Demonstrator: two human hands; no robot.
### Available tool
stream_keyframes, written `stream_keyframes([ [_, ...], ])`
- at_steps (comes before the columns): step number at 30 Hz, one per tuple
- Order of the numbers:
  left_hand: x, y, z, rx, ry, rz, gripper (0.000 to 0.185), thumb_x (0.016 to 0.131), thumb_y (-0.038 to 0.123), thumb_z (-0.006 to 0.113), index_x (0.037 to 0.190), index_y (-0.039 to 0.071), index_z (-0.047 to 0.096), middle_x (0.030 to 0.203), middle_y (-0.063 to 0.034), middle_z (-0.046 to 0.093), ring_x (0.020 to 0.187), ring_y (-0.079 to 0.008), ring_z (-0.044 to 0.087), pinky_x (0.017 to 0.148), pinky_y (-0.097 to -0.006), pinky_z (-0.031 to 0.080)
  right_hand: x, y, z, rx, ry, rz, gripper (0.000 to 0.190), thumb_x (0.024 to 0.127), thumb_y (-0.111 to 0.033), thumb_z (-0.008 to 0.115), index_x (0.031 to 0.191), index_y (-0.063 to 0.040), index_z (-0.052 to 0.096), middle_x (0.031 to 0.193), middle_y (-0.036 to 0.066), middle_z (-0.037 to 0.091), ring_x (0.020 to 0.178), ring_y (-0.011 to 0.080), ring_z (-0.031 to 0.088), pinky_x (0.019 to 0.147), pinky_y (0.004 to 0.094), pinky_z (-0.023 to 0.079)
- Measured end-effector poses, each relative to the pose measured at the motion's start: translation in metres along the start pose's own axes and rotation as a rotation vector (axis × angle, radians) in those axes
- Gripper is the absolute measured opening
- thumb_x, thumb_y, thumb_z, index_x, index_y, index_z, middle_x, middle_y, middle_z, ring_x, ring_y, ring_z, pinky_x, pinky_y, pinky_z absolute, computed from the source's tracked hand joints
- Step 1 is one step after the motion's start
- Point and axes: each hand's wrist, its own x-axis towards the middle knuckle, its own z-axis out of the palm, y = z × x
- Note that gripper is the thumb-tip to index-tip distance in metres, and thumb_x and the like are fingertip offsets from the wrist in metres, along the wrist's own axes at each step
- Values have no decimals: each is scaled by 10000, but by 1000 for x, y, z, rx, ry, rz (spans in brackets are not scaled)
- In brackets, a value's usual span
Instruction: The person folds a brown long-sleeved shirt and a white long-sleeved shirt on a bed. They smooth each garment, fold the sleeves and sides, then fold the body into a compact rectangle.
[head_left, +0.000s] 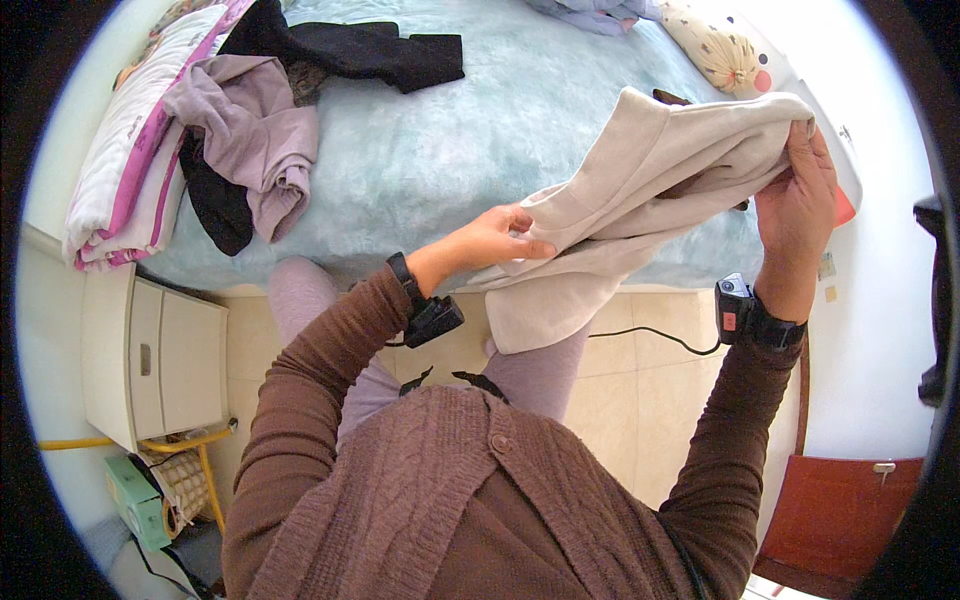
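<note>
A cream fabric garment (645, 172) is stretched between my two hands above the near edge of the bed. My left hand (499, 241) pinches its lower left edge, thumb on top. At the upper right, my right hand (802, 184) grips a gathered end of the same cloth, fingers partly hidden by it. Loose folds run along the middle, and one flap droops over my right thigh. The garment's exact kind is hard to tell. Beneath it, a small dark item (670, 97) on the bed is mostly covered.
On the bed (420, 150), at left, lie a mauve garment (247, 135), black clothing (375, 56) and folded white-and-pink bedding (127, 157). A patterned pillow (709, 49) sits far right. A white cabinet (169, 352) stands left, a red-brown chair (844, 517) right. A black cable (660, 334) hangs from my right wrist device.
</note>
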Motion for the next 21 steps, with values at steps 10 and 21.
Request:
stream_keyframes([
  [10,0,89,-62,-128,636,441,256,963,256,563,1010,35,683,836,24,650,723,-63,563,662,-264,488,23,-26,-18,-152,214,0,359,996,-219,527,1227,55,545,1144,129,630,1051,182,604,931,301,482],
  [21,-54,290,-71,957,423,570,427,795,224,767,1112,-12,607,1006,-87,666,946,-156,622,835,-291,492,92,-75,-55,-566,302,-203,440,929,-309,648,1221,16,591,1037,47,651,893,112,576,790,225,458],
])
